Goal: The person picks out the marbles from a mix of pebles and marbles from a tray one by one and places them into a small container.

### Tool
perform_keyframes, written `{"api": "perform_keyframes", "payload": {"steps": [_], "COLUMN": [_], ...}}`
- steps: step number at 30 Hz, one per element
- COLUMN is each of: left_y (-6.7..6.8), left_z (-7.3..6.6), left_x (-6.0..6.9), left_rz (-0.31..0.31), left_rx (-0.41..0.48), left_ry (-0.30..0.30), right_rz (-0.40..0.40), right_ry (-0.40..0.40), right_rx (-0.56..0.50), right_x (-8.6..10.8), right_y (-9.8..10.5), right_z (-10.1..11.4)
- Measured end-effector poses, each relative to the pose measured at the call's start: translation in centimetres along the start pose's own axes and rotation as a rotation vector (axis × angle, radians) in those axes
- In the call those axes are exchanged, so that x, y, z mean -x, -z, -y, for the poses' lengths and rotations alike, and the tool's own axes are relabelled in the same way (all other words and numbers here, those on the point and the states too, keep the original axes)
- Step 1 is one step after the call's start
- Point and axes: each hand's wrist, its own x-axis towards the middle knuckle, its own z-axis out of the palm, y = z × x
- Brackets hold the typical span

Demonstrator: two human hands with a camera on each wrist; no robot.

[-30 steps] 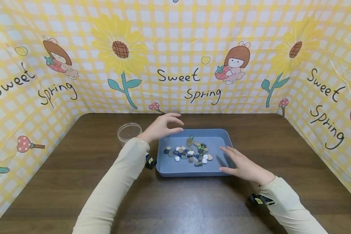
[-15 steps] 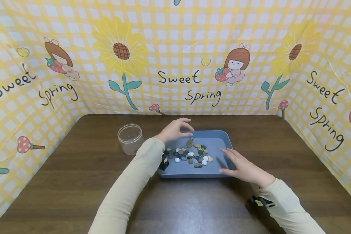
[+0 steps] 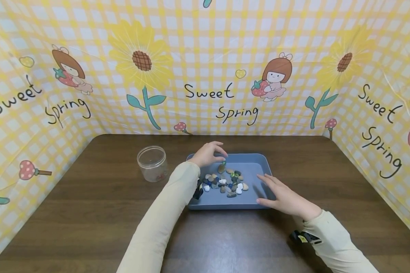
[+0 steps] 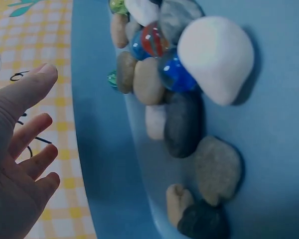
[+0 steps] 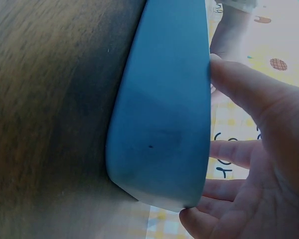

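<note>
My left hand (image 3: pixel 208 154) hovers over the back left of a blue tray (image 3: pixel 254 159), thumb and fingers spread. Close to its fingertips is a green marble (image 3: pixel 224 162) beside a brown pebble (image 3: pixel 221 168). Nothing sits between the thumb and fingers in the left wrist view, where a red marble (image 4: pixel 153 40), a blue marble (image 4: pixel 175 72) and a white pebble (image 4: pixel 217 57) lie among other stones. My right hand (image 3: pixel 283 196) rests at the tray's right edge, fingers loosely extended over it. The right wrist view shows its thumb (image 5: pixel 239 82) at the rim.
A clear jar (image 3: pixel 152 163) without a lid stands on the brown wooden table (image 3: pixel 89 212), left of the tray. Something small and reddish shows near its bottom. A yellow checked cloth (image 3: pixel 205 49) with printed flowers surrounds the table's back and sides.
My left hand has moved right and slightly down, from the tray's back left corner to above the pebbles. The jar is now less covered by the sleeve. My right hand has stayed put.
</note>
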Motion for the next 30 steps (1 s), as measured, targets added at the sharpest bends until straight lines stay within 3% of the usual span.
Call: {"api": "perform_keyframes", "payload": {"steps": [11,30], "left_y": [-0.9,-1.6], "left_z": [-0.1,-0.2], "left_x": [-1.0,-1.3], "left_rz": [0.004,-0.004], "left_rx": [-0.105,-0.159], "left_ry": [-0.048,0.056], "right_rz": [-0.007,-0.001], "right_ry": [0.001,0.001], "right_rx": [-0.001,-0.003], "right_x": [0.0,0.0], "right_y": [-0.1,-0.1], "right_z": [-0.1,-0.2]}}
